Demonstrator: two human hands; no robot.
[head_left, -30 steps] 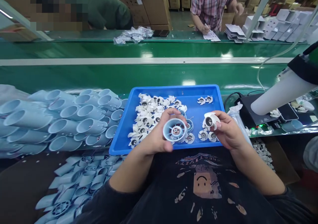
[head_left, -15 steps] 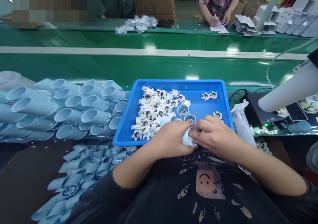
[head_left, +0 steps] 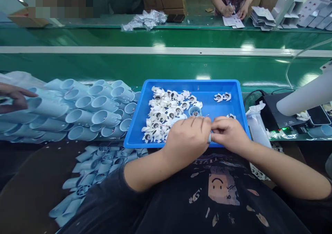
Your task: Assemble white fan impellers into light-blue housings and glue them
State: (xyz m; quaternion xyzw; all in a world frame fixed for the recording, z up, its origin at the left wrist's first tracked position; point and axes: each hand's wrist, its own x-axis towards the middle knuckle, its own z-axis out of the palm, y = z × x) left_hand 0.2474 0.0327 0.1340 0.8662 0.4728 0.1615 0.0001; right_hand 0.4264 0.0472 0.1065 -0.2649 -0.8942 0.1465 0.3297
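Two hands met above the blue tray (head_left: 192, 82), the left hand (head_left: 187, 144) and right hand (head_left: 228, 133) pinching a pale blue part (head_left: 209, 137), mostly hidden between them.

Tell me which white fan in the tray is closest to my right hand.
The fan half hidden just behind your right hand; it lies alone, unlike the pair farther back and the big heap.

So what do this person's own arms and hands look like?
The left hand and right hand are bare, with no gloves; the forearms show no watch. Black short sleeves end above them; the T-shirt bears a faded print with a tan smiley patch.
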